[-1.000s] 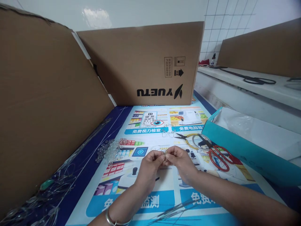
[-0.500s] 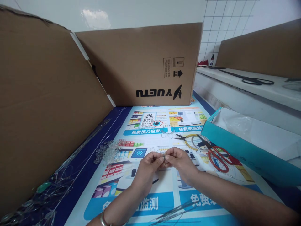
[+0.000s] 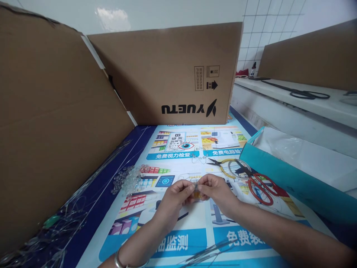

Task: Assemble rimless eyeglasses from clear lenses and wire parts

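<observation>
My left hand (image 3: 178, 195) and my right hand (image 3: 216, 191) meet over the middle of the printed mat, thumbs and fingertips pinched together. Between the fingertips is something tiny and greyish, too small and too covered to name. Just beyond the hands lies a small loop of wire with clear pieces (image 3: 199, 156). To the right rest yellow-handled pliers (image 3: 224, 169) and red-handled scissors (image 3: 259, 186). A heap of clear beads (image 3: 128, 180) lies left of my left hand. Thin wires (image 3: 208, 255) lie in a loose bundle near the front edge.
Cardboard panels stand behind (image 3: 156, 78) and on the left (image 3: 55, 123). Tangled wire pieces (image 3: 52, 232) lie along the left panel. A turquoise box (image 3: 290, 182) holding clear plastic is at the right. Black scissors (image 3: 306, 93) lie on the white ledge.
My fingertips have moved slightly apart, with the right hand shifting a little to the right. Both hands keep their pinch. The view has shifted slightly.
</observation>
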